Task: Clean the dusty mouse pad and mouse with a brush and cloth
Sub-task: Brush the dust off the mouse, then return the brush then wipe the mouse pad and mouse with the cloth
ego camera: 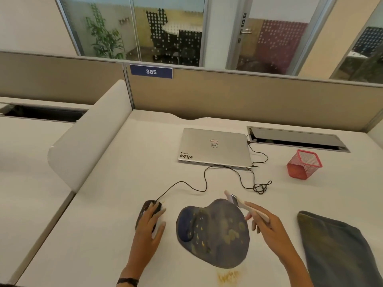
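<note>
My left hand [150, 221] cups the mouse [152, 206], parked on the worktop [99, 224] just left of the mouse pad [215, 233] so the pad lies free, while my right hand [267, 224] grips the brush [238, 201], bristles over its far edge; the cloth [335, 249] lies at right.

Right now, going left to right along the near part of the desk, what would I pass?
mouse gripped by the left hand → mouse pad → right hand holding the brush → cloth
</note>
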